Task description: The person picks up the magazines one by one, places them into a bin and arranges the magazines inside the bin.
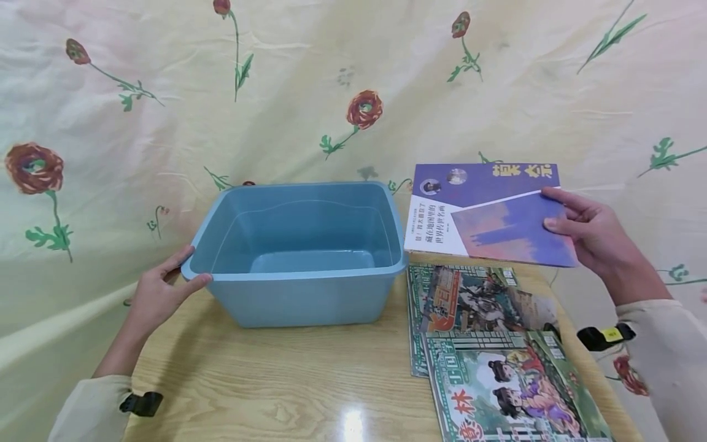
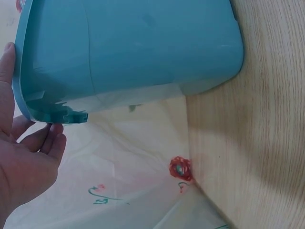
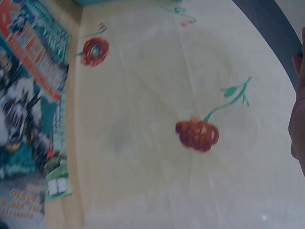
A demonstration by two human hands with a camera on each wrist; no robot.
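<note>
Left hand [image 1: 160, 293] grips blue plastic tub's [image 1: 301, 288] rim; right hand [image 1: 593, 236] pinches purple softcover book [image 1: 486, 212]. Steady tub, lower book flat.

- A wooden table [image 1: 287, 374], pale grain, with a bright glare spot near its front edge.
- 2 green-bordered comic magazines on the table's right part: the far magazine [image 1: 475, 294] lies flat, and the near magazine [image 1: 513, 387] overlaps its lower half, showing cartoon children on its cover.
- A cream floral cloth [image 1: 331, 80] printed with red flowers and green stems hangs behind the table and drapes down past both its sides.
</note>
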